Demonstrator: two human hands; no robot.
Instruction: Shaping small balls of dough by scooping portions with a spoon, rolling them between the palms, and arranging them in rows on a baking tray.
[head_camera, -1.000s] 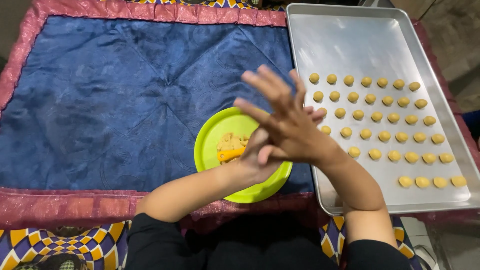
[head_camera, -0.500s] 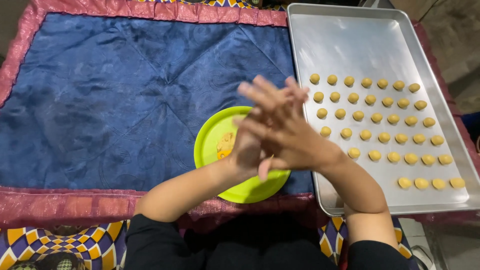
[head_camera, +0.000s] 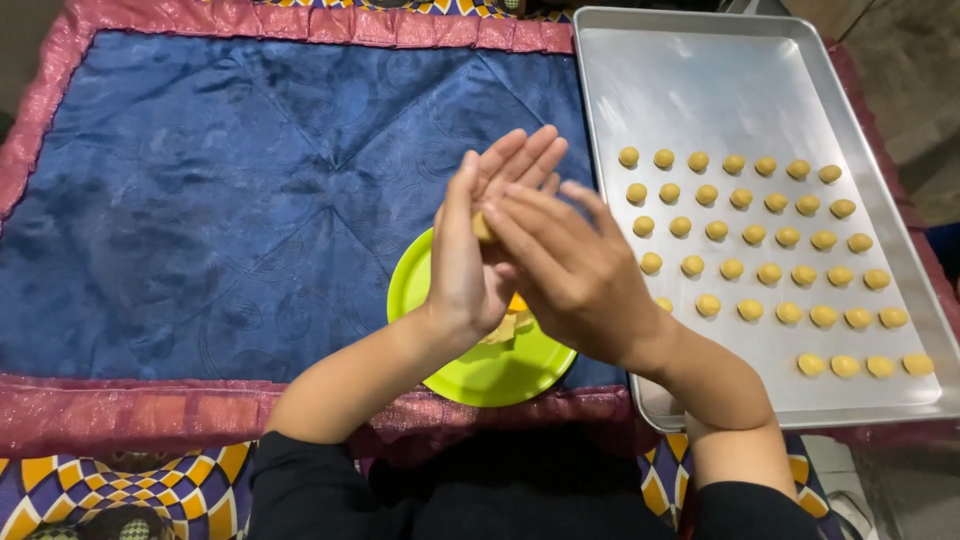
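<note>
Both palms press a small piece of yellow dough (head_camera: 484, 228) between them above the green plate (head_camera: 470, 370), the left hand (head_camera: 478, 245) having slid forward past the right hand (head_camera: 570, 275) since a moment ago, beside the tray (head_camera: 740, 90) of dough balls (head_camera: 750, 240).

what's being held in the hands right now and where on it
A small piece of yellow dough, pressed between the palms of the left hand and right hand; only its top edge shows above the green plate.
</note>
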